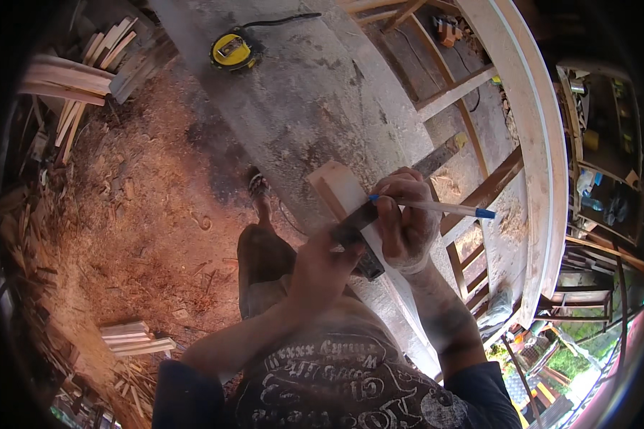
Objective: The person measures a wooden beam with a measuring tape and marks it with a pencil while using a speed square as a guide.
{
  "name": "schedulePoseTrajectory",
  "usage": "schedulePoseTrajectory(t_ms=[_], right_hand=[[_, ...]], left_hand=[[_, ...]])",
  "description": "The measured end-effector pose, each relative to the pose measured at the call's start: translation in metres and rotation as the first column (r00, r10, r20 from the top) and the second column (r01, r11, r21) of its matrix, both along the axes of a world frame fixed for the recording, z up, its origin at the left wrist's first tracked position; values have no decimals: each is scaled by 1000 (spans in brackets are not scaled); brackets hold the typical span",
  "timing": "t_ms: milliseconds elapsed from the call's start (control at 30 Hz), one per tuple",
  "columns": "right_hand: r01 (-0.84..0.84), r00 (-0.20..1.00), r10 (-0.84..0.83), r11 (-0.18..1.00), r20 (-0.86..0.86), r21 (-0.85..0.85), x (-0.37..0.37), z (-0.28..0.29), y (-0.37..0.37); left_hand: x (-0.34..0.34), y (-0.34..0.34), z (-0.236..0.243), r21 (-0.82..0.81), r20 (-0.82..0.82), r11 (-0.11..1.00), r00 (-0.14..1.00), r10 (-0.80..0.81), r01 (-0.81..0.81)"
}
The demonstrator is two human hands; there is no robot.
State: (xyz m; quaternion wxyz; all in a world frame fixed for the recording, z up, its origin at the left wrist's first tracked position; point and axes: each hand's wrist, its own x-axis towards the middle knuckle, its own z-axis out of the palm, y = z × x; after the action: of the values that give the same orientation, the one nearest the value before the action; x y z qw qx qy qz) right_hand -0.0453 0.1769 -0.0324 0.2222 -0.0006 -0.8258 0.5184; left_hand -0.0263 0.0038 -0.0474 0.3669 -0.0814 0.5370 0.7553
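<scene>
The wooden block [338, 187] sits in front of the person, over the near part of the workbench [286, 107] by its left edge; whether it rests on the top or is held just above, I cannot tell. The left hand [320, 268] is curled around a black tool [356, 223] – perhaps a square – which lies across the block. The right hand [408, 222] is closed loosely, with a pen [447, 207] pinched between thumb and fingers, its inner blue end close to the block and the blue far end pointing right.

The likeliest trouble is a crooked line: if the left grip eases, the tool could skew on the wood, and pressure from the pen could push it along. A block without firm support might also tip. The tape measure [234, 50], near the bench's left edge towards the far end, could be knocked off – though only by a stray reach.
</scene>
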Motion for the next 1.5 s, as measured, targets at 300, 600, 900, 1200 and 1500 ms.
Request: schedulePoseTrajectory(t_ms=[300,600,900,1200,1500], right_hand=[[-48,999,49,998,-22,40,-3,4,1],[-23,996,21,1000,-88,-18,-5,-5,-2],[-101,994,96,986,42,135,-5,10,0],[-59,995,41,975,87,214,-5,13,-3],[-47,996,29,972,79,232,-5,12,-3]], left_hand=[[-1,4,5,-152,-83,988,995,-48,35],[-3,6,10,-16,-2,999,999,32,-32],[-3,5,7,-82,-51,997,998,-20,15],[1,6,0,-116,-115,993,993,-21,7],[1,5,-1,-62,-75,996,995,-71,66]])
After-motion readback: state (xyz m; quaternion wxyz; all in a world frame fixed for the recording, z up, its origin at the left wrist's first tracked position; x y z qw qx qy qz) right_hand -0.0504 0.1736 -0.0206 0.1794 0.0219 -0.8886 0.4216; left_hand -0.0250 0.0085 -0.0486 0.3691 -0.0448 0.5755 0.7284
